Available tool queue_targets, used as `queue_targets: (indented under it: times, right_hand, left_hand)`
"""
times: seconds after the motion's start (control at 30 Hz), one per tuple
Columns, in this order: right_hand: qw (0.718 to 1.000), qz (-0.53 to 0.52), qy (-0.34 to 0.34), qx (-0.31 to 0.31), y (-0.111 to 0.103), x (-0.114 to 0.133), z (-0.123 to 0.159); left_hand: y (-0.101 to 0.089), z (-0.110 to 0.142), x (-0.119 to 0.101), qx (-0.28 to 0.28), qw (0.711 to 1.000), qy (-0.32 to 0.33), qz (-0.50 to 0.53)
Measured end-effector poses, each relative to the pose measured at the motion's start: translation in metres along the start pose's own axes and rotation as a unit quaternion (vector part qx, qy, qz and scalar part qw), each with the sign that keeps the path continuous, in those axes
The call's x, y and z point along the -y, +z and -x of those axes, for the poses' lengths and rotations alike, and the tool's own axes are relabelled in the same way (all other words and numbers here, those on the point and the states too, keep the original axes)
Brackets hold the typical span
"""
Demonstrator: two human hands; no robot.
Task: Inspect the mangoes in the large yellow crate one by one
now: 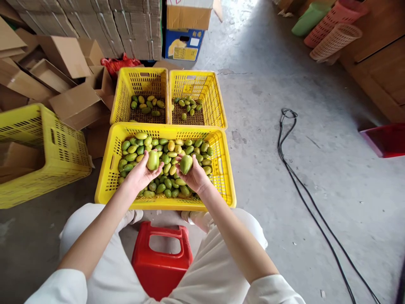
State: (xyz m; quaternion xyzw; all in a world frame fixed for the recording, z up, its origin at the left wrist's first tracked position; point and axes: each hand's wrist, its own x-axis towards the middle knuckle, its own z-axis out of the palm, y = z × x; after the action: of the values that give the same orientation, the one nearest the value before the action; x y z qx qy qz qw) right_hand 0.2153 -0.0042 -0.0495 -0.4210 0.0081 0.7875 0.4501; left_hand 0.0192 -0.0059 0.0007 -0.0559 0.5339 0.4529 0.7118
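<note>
I sit on a red stool (pixel 161 264) over a large yellow crate (pixel 107 177) filled with several green and yellowish mangoes. My left hand (pixel 141 174) is closed round a yellow-green mango (pixel 153 160) held above the pile. My right hand (pixel 193 176) grips a greener mango (pixel 186 164) beside it. Behind the big crate stand two smaller yellow crates: the left one (pixel 125 90) holds several mangoes, and the right one (pixel 218 101) holds several smaller ones.
Another yellow crate (pixel 53 147) stands at the left with cardboard inside. Flattened and open cardboard boxes (pixel 66 55) pile up at the back left. A black cable (pixel 303 198) runs across the concrete floor at the right. Plastic baskets (pixel 335 40) lie at the top right.
</note>
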Motion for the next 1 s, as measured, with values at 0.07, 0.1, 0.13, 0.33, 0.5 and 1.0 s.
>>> queue_targets:
  times: [0.07, 0.1, 0.13, 0.33, 0.5, 1.0]
  right_hand:
    - [1.0, -0.008, 0.003, -0.015, 0.0, 0.0, 0.0]
    - [1.0, -0.015, 0.002, -0.022, 0.001, 0.0, -0.001]
    - [0.999, -0.023, 0.0, -0.028, 0.002, 0.0, -0.001]
    - [0.996, -0.076, -0.011, -0.04, 0.003, -0.001, -0.005]
    - [0.998, -0.064, -0.026, -0.005, -0.002, -0.001, -0.007]
    - [0.999, -0.01, 0.0, -0.049, 0.003, 0.001, -0.001]
  left_hand:
    - [0.001, 0.002, -0.003, 0.003, 1.0, -0.002, -0.002]
    - [0.002, 0.004, -0.005, 0.008, 1.0, 0.0, -0.005]
    - [0.002, 0.005, -0.006, 0.012, 1.0, 0.004, -0.01]
    - [-0.001, 0.002, -0.002, 0.014, 0.998, 0.055, -0.04]
    - [-0.001, -0.003, 0.002, 0.016, 0.998, 0.047, -0.029]
    - [0.013, 0.016, -0.002, 0.016, 0.997, -0.056, -0.049]
